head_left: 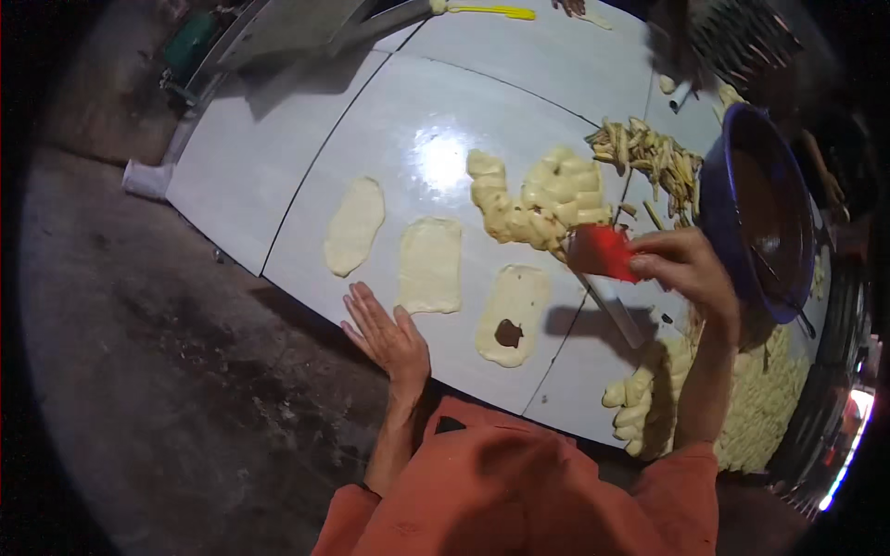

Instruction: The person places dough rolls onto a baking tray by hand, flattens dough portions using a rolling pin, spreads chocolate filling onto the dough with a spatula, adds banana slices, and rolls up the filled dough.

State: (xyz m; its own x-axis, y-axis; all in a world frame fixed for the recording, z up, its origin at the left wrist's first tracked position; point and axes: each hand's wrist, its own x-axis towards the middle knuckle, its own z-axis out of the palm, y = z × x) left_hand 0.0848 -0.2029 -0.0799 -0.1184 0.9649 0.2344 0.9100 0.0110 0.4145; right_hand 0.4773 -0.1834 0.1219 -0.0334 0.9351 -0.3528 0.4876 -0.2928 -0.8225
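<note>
Three flattened dough pieces lie in a row on the white tiled table: an oval one (354,227), a rectangular one (430,264) and another oval (513,315). The last carries a dab of brown filling (508,333) at its near end. My left hand (387,335) has its fingers spread at the table's front edge, beside the rectangular piece, holding nothing. In my right hand (681,267) a red scraper (607,252) is pinched above the table, its blade smeared brown. Just beyond it sits a cluster of filled dough pieces (564,190). A white rod (614,310) lies beneath the scraper.
At the right stands a purple basin (718,218) of brown filling with a utensil in it. Yellow-brown strips (649,159) are heaped beside it. Pale pieces (765,398) are piled at the near right. A yellow-handled tool (491,12) and another person's hand (570,6) show at the far edge.
</note>
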